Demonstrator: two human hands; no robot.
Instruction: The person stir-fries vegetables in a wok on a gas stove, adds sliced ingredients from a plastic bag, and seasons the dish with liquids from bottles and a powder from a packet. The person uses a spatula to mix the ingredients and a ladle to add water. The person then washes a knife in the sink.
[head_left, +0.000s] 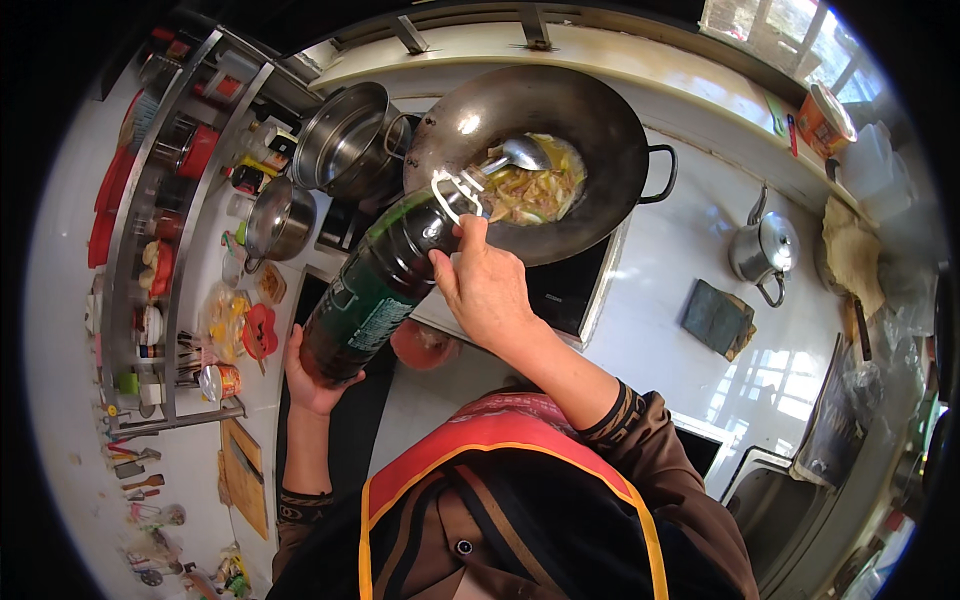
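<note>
A large plastic bottle (375, 289) of dark liquid is tilted, its neck over the near left part of a big steel wok (607, 161). My left hand (319, 375) supports the bottle's base from below. My right hand (487, 285) grips near its neck, fingers at the white carrying loop (450, 199). In the wok, pale slices and brown pieces of food (540, 199) lie in yellowish liquid. A metal ladle (527, 154) rests in the food, part of its handle hidden behind the bottle neck. Whether liquid is flowing from the mouth cannot be seen clearly.
A steel pot (341, 142) and a smaller pot (281, 217) stand left of the wok. Further left is a metal rack (187, 247) with jars. A kettle (765, 247) and a folded dark cloth (718, 319) are on the right counter, near a sink (780, 499). A knife lies on a cutting board (244, 480).
</note>
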